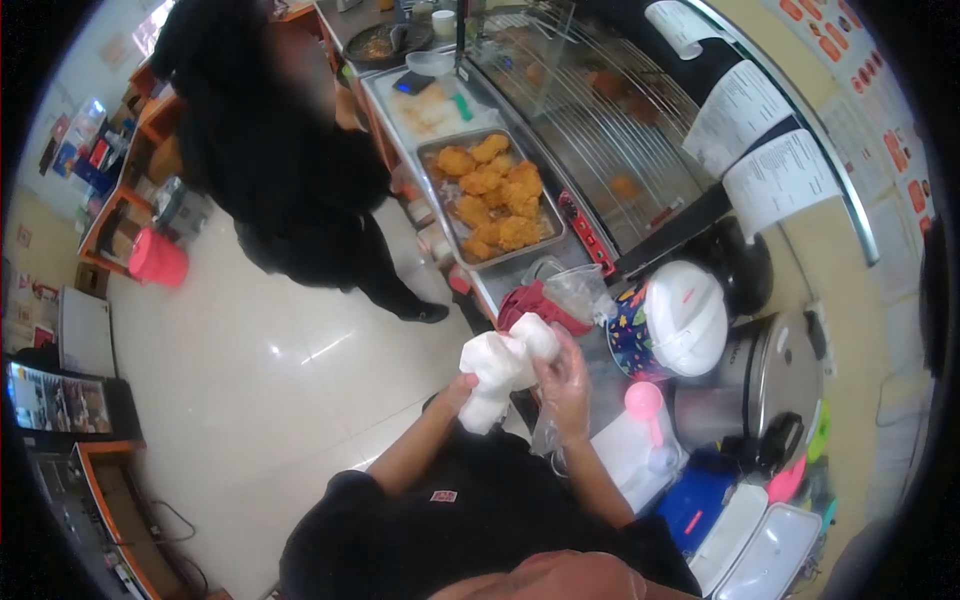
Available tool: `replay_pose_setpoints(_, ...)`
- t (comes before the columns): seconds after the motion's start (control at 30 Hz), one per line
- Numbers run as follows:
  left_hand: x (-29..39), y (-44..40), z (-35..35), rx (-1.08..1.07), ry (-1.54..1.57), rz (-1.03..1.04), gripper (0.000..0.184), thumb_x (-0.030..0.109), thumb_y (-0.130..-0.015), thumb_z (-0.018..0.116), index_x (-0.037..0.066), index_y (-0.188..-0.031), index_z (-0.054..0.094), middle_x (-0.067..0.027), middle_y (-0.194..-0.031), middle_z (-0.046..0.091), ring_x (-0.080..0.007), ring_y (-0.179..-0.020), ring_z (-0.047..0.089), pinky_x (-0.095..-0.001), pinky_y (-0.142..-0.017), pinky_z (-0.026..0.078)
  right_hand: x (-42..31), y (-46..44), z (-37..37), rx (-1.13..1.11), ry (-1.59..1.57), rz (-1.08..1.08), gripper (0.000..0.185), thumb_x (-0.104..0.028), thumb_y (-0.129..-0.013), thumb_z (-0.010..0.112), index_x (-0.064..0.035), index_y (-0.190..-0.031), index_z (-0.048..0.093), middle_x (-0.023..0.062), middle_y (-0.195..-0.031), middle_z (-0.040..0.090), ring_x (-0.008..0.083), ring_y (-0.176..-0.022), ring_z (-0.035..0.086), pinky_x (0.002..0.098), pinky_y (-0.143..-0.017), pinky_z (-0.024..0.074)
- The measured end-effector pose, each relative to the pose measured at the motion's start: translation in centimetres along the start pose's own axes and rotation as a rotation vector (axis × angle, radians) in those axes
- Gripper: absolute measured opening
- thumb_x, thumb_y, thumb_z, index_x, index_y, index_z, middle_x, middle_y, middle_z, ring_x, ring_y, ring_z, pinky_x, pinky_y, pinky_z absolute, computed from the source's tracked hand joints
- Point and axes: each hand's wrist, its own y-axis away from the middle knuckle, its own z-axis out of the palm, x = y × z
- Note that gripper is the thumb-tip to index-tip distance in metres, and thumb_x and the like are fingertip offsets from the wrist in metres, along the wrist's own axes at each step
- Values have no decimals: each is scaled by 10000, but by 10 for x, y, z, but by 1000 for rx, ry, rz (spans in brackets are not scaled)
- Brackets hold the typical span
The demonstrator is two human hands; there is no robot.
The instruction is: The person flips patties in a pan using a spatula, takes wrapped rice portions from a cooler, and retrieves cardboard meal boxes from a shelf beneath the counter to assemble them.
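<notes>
Left fingers and right fingers — tight on the white bundle between them.

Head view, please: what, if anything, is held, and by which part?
Crumpled white material: left hand at its left edge, right hand at its right.

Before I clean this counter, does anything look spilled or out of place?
Mildly: tan smears, perhaps crumbs, mark the white surface beyond the tray of fried pieces, untidy against its paler parts. Nothing else clearly stands out.
</notes>
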Motion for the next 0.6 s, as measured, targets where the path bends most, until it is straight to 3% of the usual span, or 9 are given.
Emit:
replay_pose_setpoints(0.03,-3,-9,-12,-12,61,38,954,606,-665,725,27,-1339,377,-184,-1191,538,-320,-980,623,-421,-844,531,-4,-11,3,-13,36,-54,531,-8,-894,620,0,-1378,401,135,-1315,522,218,-1191,527,342,-996,433)
replay_pose_setpoints(0.17,16,-51,-28,-12,66,161,997,719,-688,657,31,-1345,358,-308,-1096,532,-286,-605,597,-341,-458,511,-28,-57,19,-160,124,-82,510,-18,-925,578,6,-1402,397,158,-1329,524,222,-1172,551,318,-988,456)
replay_pose_setpoints(0.27,63,-91,-48,-293,424,131,1050,762,-665,652,105,-1404,300,-355,-1137,493,-252,-481,560,-279,-376,468,-33,-96,33,-158,127,-102,500,-28,-935,559,-14,-1408,397,166,-1332,528,221,-1169,559,324,-993,451)
replay_pose_setpoints(0.37,107,-138,-107,-433,479,151,1069,763,-655,665,121,-1419,283,-345,-1172,479,-240,-522,562,-289,-397,462,-28,-135,37,-87,138,-72,476,-33,-939,546,-39,-1398,419,171,-1322,540,218,-1156,570,327,-986,455)
replay_pose_setpoints(0.47,167,-179,-143,-369,451,162,1050,741,-664,676,114,-1414,291,-334,-1178,479,-240,-533,550,-292,-420,455,-26,-163,31,29,188,25,441,-45,-934,559,-28,-1363,458,162,-1305,554,231,-1151,570,346,-990,450)
replay_pose_setpoints(0.5,185,-196,-159,-437,483,131,1045,714,-660,696,105,-1408,296,-317,-1185,477,-240,-540,542,-298,-439,458,-18,-168,21,79,235,43,424,-111,-939,576,-27,-1344,479,149,-1283,567,225,-1143,572,345,-986,450)
replay_pose_setpoints(0.6,236,-234,-205,-335,431,105,1031,674,-658,721,97,-1401,300,-307,-1198,470,-257,-537,539,-310,-445,465,-29,-203,31,314,259,144,454,-291,-941,601,-25,-1300,519,118,-1230,589,201,-1122,574,332,-972,446)
